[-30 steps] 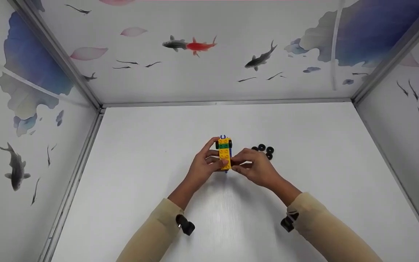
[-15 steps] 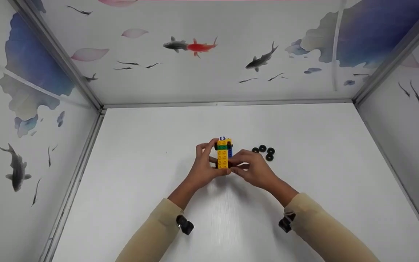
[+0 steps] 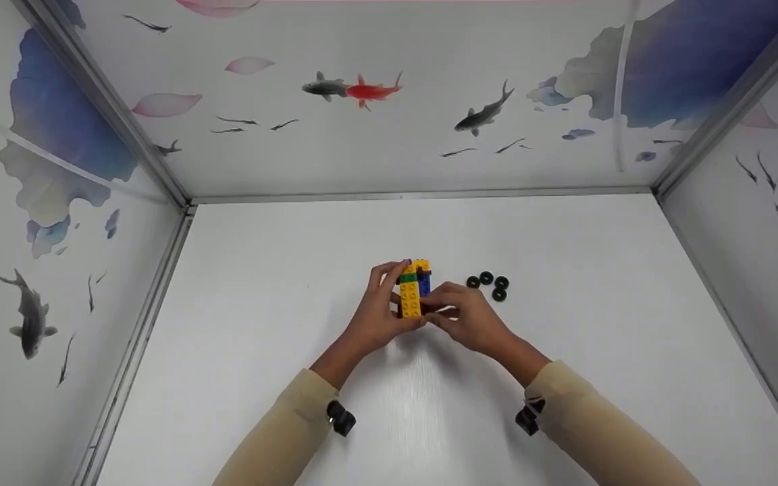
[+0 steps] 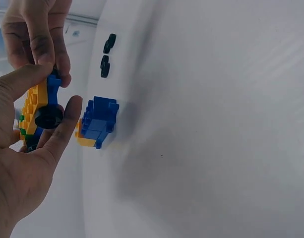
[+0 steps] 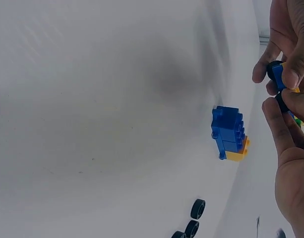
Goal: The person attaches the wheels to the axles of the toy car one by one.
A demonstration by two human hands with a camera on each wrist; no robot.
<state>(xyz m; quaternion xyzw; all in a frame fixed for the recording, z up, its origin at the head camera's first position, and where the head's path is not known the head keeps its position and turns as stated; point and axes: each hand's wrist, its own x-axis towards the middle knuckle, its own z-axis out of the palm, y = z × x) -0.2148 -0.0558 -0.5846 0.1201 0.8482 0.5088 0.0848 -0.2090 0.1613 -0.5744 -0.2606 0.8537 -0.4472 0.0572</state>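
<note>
Since the earlier frame, the yellow, green and blue plastic brick car (image 3: 413,291) has tilted slightly. Left hand (image 3: 379,317) and right hand (image 3: 467,317) both pinch it above the white surface (image 3: 261,324), near four loose black rubber tyres (image 3: 488,284).

1. I count four loose black wheels (image 3: 487,285) on the white tabletop (image 3: 598,337), right of centre in the head view.
2. One brick vehicle (image 3: 413,290), yellow, green and blue, centre of frame.
3. One separate blue-and-yellow brick block (image 4: 96,122), seen in both wrist views.
4. Two hands: my left hand (image 3: 377,318), my right hand (image 3: 471,318).
</note>
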